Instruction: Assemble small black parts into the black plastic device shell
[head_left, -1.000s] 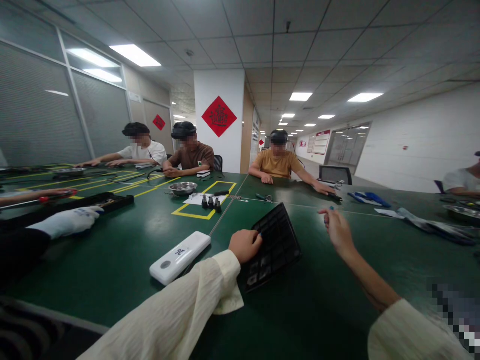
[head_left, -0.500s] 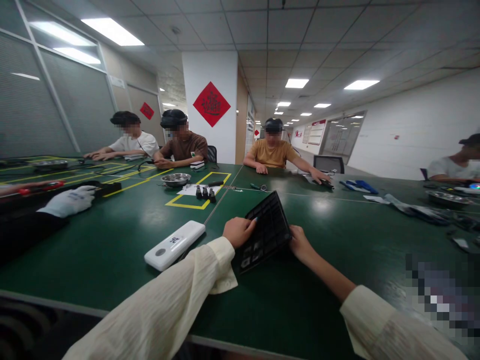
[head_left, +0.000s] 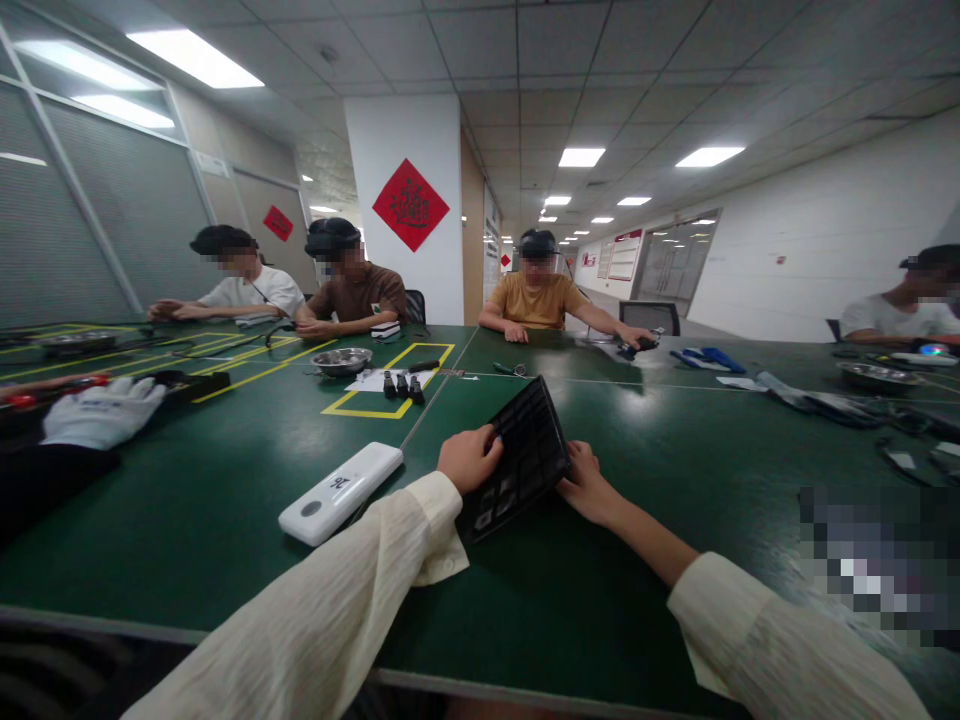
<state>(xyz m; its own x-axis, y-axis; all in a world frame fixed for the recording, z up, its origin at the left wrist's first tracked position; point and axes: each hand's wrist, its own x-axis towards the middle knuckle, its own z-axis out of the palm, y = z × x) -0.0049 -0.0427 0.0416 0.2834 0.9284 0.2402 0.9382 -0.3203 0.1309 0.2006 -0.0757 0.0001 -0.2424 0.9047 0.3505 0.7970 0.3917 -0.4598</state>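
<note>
A black compartment tray is tilted up above the green table, its divided inside facing left. Small pale pieces show in some of its lower compartments. My left hand grips the tray's left edge, with the thumb over the front. On the opposite side, my right hand is closed on the right edge, its fingers partly hidden behind the tray. A white power bank marked 26 lies left of my left forearm.
Beyond the tray, several black parts stand inside a yellow taped outline near a metal bowl. A co-worker's white-gloved hand is at far left. Other people sit around the table. Blue cloth lies at right.
My right hand has shifted along the tray's right edge, with more of its fingers now showing. The tray stays tilted in both hands. The view has turned slightly right.
</note>
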